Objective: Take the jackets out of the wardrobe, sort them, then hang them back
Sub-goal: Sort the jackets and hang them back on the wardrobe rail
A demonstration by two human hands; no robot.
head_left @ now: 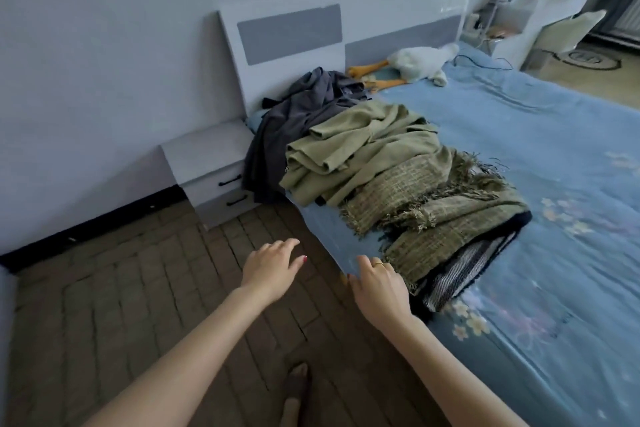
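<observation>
Three jackets — dark grey (294,114), olive (356,149) and fringed tweed (450,218) — lie heaped along the bed (554,149) edge, seemingly for sorting. The left hand (270,267) and right hand (377,284) reach toward them, each grip released, empty.

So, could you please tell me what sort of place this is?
Most likely a home bedroom: a bed with a headboard, a drawered nightstand beside it, and jackets piled on the sheet.
</observation>
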